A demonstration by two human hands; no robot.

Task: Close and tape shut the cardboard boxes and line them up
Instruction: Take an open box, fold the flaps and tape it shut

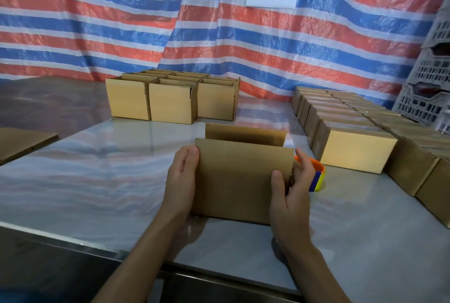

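Near the desk's (pixel 97 181) front edge, the left hand (pixel 181 181) and right hand (pixel 291 195) grasp the ends of a plain brown cardboard box (pixel 239 181), its top open and far flap upright. The right hand hides most of the tape dispenser (pixel 317 178) just beside it. Farther off, open boxes (pixel 171 99) cluster left; the taped boxes' (pixel 350 137) row is cut off right.

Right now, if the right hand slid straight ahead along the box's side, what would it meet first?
Probably the tape dispenser, just beyond the right hand gripping the open box. Farther on is the row of closed boxes; depth is uncertain.
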